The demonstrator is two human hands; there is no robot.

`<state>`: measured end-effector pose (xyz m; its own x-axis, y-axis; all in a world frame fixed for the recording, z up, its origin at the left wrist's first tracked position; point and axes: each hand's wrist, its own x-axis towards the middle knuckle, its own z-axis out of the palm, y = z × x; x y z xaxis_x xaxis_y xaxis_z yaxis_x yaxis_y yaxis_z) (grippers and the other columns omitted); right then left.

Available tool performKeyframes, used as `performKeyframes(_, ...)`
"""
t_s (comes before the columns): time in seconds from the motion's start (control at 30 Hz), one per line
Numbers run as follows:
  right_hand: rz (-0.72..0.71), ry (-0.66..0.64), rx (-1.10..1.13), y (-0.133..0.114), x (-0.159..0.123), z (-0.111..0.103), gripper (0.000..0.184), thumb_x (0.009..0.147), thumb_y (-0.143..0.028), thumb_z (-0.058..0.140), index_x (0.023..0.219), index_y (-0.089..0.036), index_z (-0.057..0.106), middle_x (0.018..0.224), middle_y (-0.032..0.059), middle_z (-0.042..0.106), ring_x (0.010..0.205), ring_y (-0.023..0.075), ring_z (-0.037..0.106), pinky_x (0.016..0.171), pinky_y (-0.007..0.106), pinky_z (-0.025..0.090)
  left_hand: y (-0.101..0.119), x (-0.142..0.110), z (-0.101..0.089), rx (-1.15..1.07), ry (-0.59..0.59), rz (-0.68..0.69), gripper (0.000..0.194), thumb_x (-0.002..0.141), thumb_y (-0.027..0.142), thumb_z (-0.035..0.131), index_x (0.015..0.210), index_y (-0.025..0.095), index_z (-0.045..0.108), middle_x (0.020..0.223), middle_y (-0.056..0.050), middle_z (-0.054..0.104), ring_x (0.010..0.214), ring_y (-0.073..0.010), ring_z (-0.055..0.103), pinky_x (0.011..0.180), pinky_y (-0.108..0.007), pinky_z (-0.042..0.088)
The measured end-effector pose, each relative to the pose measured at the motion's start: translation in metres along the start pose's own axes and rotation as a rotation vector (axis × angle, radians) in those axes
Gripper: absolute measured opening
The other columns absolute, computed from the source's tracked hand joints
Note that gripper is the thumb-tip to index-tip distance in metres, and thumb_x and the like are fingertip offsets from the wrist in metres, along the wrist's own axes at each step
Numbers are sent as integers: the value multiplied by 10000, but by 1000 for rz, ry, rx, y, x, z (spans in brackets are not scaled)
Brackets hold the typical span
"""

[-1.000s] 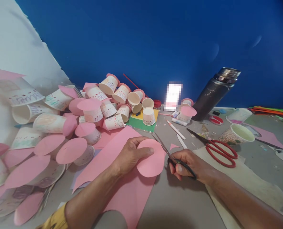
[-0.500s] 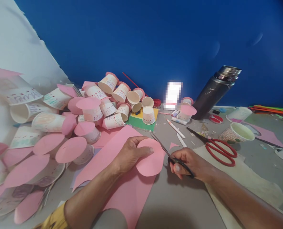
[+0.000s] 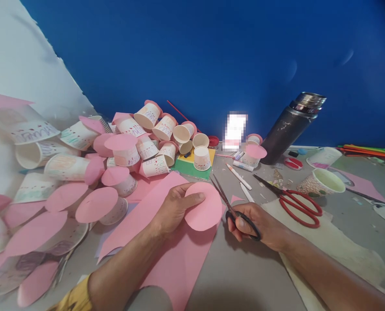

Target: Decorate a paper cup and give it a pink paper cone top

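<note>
Between the thumb and fingers of my left hand (image 3: 176, 205) is a round pink paper disc (image 3: 207, 211), held above the table. My right hand (image 3: 249, 222) grips black-handled scissors (image 3: 223, 194), with the blades slightly apart and pointing up and left beside the disc's right edge. Beneath my left hand lies a large pink paper sheet (image 3: 176, 263) with a curved piece cut out of its near edge. Red-handled scissors (image 3: 299, 207) rest on the table to the right of my right hand.
Many decorated paper cups with pink paper tops (image 3: 122, 149) are heaped at the left. A dark metal flask (image 3: 287, 131) leans at the back right. Markers (image 3: 239, 176), a patterned cup (image 3: 322, 183) and a pale sheet (image 3: 335, 250) lie around. A blue wall (image 3: 192, 52) closes the back.
My left hand has turned the pink disc slightly and raised its lower edge. The black scissors have shifted a little right of the disc, their blades parted wider.
</note>
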<state>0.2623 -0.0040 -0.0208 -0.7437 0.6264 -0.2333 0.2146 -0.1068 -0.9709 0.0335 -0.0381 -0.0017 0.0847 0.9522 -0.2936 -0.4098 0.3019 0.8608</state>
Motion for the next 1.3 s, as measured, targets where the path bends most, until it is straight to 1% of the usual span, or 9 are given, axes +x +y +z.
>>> performKeyframes(0.23,-16,7,-25,-3,0,2,668,758,-838,595,677,-175,600,618,19,593,567,121,456,537,260,315,0,1,-2,118,60,94,299,696,360,854,886,141,780,814,-69,765,710,-194,667,670,-291,507)
performKeyframes(0.33,-18,20,-29,-1,0,2,659,766,-829,597,674,-176,598,615,18,591,574,124,459,559,267,329,-1,1,-3,147,67,101,331,712,377,844,941,144,791,831,-71,770,737,-200,670,687,-296,512)
performKeyframes(0.47,-20,16,-25,0,1,1,655,766,-819,609,660,-173,588,613,20,585,569,122,449,559,271,311,-1,1,-2,182,71,107,365,718,392,840,981,142,796,843,-75,772,761,-209,671,704,-305,520)
performKeyframes(0.67,14,12,-21,5,0,0,653,746,-817,635,660,-172,586,599,21,576,555,121,423,537,270,273,0,1,-1,177,65,102,377,713,394,850,982,136,796,827,-72,768,738,-197,660,690,-299,520)
performKeyframes(0.87,-7,7,7,4,1,1,645,772,-798,632,668,-163,586,627,22,580,582,119,443,559,269,280,-1,0,-1,167,63,109,382,710,394,854,990,141,798,832,-66,769,745,-191,662,694,-291,525)
performKeyframes(1.03,-27,-1,5,2,2,1,660,757,-809,639,670,-156,588,625,23,580,582,116,444,560,269,281,-2,1,-2,176,64,115,391,702,400,856,988,138,800,837,-75,770,757,-201,666,689,-294,523)
performKeyframes(1.3,16,17,-4,5,2,0,646,739,-797,662,662,-160,589,599,24,566,564,115,429,547,270,271,-1,0,-1,154,56,116,382,700,384,860,986,139,801,829,-71,767,751,-195,667,689,-293,528)
